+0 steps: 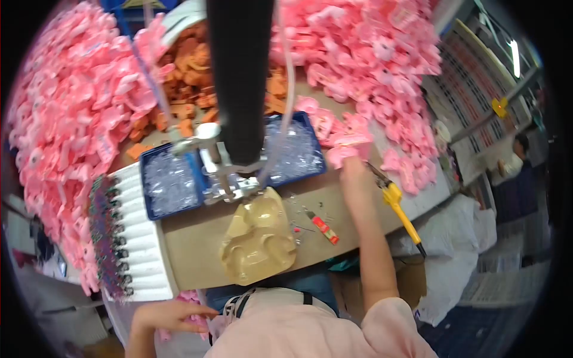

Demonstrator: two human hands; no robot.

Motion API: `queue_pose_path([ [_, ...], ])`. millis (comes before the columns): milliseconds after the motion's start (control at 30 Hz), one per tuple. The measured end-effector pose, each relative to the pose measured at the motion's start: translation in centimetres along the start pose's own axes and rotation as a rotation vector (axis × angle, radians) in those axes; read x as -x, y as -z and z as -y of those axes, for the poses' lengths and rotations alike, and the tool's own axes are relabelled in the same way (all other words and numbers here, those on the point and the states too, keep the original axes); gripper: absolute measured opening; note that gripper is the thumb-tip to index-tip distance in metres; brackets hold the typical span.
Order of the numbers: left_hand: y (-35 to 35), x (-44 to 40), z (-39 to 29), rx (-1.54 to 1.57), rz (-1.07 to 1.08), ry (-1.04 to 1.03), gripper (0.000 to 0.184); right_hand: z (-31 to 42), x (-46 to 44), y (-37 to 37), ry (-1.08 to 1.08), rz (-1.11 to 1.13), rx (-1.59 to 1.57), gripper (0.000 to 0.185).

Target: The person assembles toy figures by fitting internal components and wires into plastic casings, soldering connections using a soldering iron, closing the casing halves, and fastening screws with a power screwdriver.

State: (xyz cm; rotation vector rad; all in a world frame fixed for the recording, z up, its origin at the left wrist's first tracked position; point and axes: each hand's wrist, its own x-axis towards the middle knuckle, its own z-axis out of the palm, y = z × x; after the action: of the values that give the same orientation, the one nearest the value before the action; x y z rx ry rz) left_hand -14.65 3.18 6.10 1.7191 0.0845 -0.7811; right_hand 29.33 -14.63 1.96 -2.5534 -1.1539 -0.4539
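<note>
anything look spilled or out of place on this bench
Mildly: small loose bits lie scattered on the brown tabletop beside the red-and-yellow tool, while clear pieces sit gathered in blue trays. The yellow-handled tool also seems to stick out past the edge. No clear damage shows.

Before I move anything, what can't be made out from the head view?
All in the head view:
Right hand: its fingertips are lost against the pink parts, so its grip is unclear.
Orange parts: partly hidden behind the black column, whose top is cut off by the upper edge.
Small bits beside the red tool: too small to identify.
Clear pieces: glare and blur hide single outlines.
</note>
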Motion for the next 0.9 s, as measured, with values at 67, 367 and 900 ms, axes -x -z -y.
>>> queue_pose_path([
  [67, 3.2, 0.0, -3.0, 0.055, 0.044, -0.139, 0.043, 0.1, -3.0, 1.2, -0.026, -0.108, 0.016, 0.006],
  [367, 27.6, -7.1, -2.1, -0.530, -1.378, 0.100, 0.034, 6.0, -0.5, 11.9, -0.231, -0.188, -0.563, 0.012],
  [900, 30.7, -7.7, -2.1, 0.419, -1.265, -0.233, 0.052, 12.2, -1.0, 2.9, 0.419, 0.777, -0.863, 0.023],
])
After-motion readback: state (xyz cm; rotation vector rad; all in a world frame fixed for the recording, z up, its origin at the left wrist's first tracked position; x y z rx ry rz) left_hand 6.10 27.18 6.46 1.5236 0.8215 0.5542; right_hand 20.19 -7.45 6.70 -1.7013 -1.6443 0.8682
